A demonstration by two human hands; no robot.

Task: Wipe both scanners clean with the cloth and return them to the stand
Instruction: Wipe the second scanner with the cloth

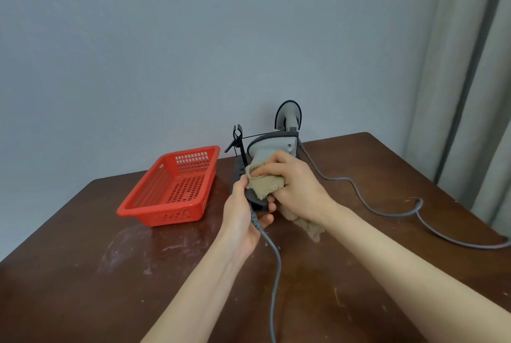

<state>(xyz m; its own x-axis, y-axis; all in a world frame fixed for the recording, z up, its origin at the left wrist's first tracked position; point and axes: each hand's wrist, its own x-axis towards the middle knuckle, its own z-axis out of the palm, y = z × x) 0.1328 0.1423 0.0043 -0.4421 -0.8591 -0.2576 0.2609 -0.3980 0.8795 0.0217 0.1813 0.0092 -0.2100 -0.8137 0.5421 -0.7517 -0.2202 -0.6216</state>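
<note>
My left hand (243, 218) grips the grey corded scanner (272, 149) beside the black stand (238, 146); right hand (293, 182) clutches the beige cloth (262, 183); hard rubbing could snag its cable (273, 273)

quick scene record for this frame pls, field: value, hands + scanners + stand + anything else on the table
left hand: grips the handle end of the held scanner, near its cable
right hand: presses the cloth against that scanner's body
second scanner: upright behind the held one, its own cable trailing right across the table
stand: black, left of the scanners, one cradle visibly empty
basket: red, nothing visible inside, left of the stand
table: dark brown wood, scuffed
task stage: wiping under way, held scanner not yet on the stand
</note>
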